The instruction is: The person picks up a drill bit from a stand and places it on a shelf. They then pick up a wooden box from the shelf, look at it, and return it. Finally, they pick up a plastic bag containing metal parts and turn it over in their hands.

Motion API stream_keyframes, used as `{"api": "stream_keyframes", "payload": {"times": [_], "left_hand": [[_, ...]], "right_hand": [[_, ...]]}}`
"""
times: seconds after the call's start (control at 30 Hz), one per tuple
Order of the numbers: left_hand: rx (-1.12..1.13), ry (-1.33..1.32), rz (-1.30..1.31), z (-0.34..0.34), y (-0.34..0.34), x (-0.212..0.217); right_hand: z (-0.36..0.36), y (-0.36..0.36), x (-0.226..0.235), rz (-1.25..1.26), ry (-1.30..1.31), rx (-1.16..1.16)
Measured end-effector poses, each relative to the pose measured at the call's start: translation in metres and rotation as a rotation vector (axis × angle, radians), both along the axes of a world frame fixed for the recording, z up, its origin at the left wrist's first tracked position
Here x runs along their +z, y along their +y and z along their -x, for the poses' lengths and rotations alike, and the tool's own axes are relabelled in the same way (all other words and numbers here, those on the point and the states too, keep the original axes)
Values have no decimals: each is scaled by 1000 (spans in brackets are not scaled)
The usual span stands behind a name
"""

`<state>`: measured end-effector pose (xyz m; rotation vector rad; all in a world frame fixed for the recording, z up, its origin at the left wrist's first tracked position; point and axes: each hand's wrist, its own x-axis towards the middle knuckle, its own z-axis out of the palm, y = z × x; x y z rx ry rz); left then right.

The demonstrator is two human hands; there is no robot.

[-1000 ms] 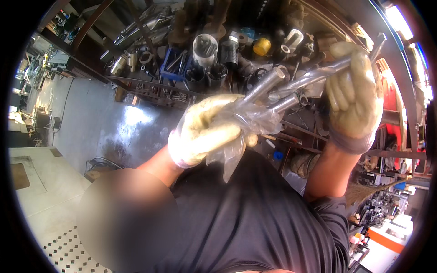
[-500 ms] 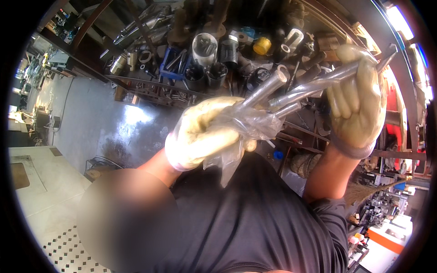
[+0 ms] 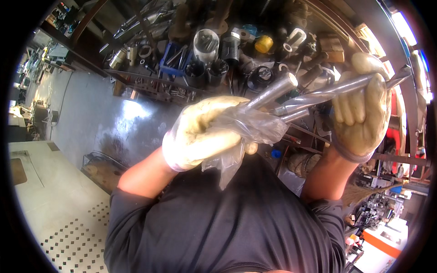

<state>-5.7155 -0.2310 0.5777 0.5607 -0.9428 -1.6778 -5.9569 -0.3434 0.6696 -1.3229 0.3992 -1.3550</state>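
Both hands wear pale, stained work gloves. My left hand (image 3: 193, 134) is closed round a crumpled clear plastic bag (image 3: 255, 125), its loose end hanging below the fingers. Out of the bag's mouth stick a thick round metal bar (image 3: 275, 90) and a thinner rod (image 3: 298, 115). Between them lies a long spiral-fluted drill bit (image 3: 314, 97), one end close to the bag. My right hand (image 3: 364, 111) grips this bit toward its far end, fingers curled and thumb up. The bit's tip passes beyond the glove. Whatever else the bag contains is hidden by plastic and glove.
Ahead is a cluttered shelf (image 3: 150, 84) with a blue bin (image 3: 172, 61), a white cup (image 3: 205, 45) of metal pieces, dark cups of tools and a yellow roll (image 3: 263, 44). A cream machine cover (image 3: 54, 182) stands at left, a broom (image 3: 364, 193) at right.
My right hand has shifted slightly right and down with the drill bit. The bar and rod in my left hand's bag have also moved a little right. Both grips look the same.
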Motion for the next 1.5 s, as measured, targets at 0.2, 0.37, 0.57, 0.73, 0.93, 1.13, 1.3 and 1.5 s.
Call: {"api": "stream_keyframes", "payload": {"times": [0.2,0.37,0.57,0.73,0.93,1.13,1.3,1.5], "left_hand": [[-17,18,6,-2,0,-2],[8,14,-20,-4,2,-1],[4,38,-12,-5,1,-1],[182,-83,-86,8,1,9],[-6,-72,9,-7,-2,2],[-14,-76,37,-7,-3,-2],[5,-106,54,-8,-3,-4],[1,-93,42,-8,-4,-4]], "right_hand": [[-2,3,-2,114,66,-124],[9,-4,-10,208,70,-50],[13,-8,-8,256,50,32],[12,-8,-4,252,27,60],[17,-13,-5,324,66,85],[19,-12,-2,327,94,63],[18,-13,-3,320,96,11],[15,-14,0,304,108,-9]]}}
